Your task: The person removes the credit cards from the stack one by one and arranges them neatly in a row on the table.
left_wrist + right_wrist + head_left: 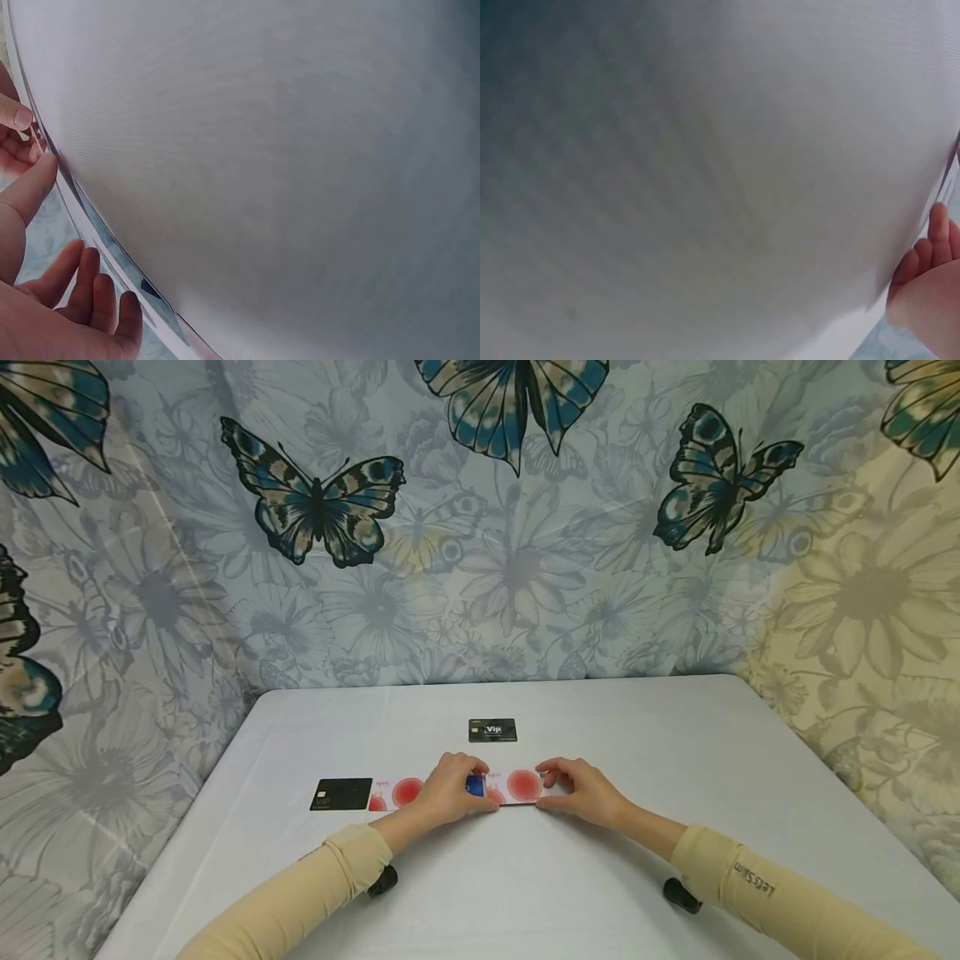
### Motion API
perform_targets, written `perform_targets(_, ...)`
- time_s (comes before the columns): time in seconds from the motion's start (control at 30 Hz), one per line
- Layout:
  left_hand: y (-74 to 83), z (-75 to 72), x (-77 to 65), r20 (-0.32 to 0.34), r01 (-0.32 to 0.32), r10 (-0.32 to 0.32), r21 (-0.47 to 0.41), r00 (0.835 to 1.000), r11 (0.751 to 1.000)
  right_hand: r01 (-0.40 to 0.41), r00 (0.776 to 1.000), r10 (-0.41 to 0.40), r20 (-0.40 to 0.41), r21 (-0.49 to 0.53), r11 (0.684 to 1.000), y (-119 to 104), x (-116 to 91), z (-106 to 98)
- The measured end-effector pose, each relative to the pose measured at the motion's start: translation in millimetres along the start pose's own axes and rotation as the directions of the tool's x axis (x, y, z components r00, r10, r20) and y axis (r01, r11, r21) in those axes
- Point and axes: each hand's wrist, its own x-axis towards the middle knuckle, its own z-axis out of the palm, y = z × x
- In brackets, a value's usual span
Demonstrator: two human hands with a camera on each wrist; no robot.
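- Pinching pink-circle white card (523, 786) near its 2 ends: left hand (452, 787), right hand (588, 793)
- Long axis runs left-right between them
- Blue card (475, 786) just beside left end

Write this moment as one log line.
left hand: holds right pink card; right hand: holds same card; back: dark card; left end: black card

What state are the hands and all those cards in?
Left hand: curled, gripping.
Right hand: curled, gripping.
Back black card: flat, lettering up.
Left black card: flat, lettering up.
Left white card: flat, partly behind the left hand.
Blue card: partly hidden.
Right white card: gripped between both hands.
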Motion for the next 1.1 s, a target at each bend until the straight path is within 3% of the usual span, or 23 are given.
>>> perform_targets(0.3, -3.3, 2.4, -1.8, 0.019, 0.011, -0.012, 0.042, 1.0, 0.999, 0.029, 0.999, -0.029, 0.017, -0.027, 0.999, -1.1, 0.5, 2.2)
perform_targets(1.1, -5.5, 1.4, -0.1, 0.019, 0.026, -0.027, 0.038, 0.999, 0.999, 0.016, 0.999, -0.014, 0.041, -0.031, 0.999, -2.8, 4.2, 1.0)
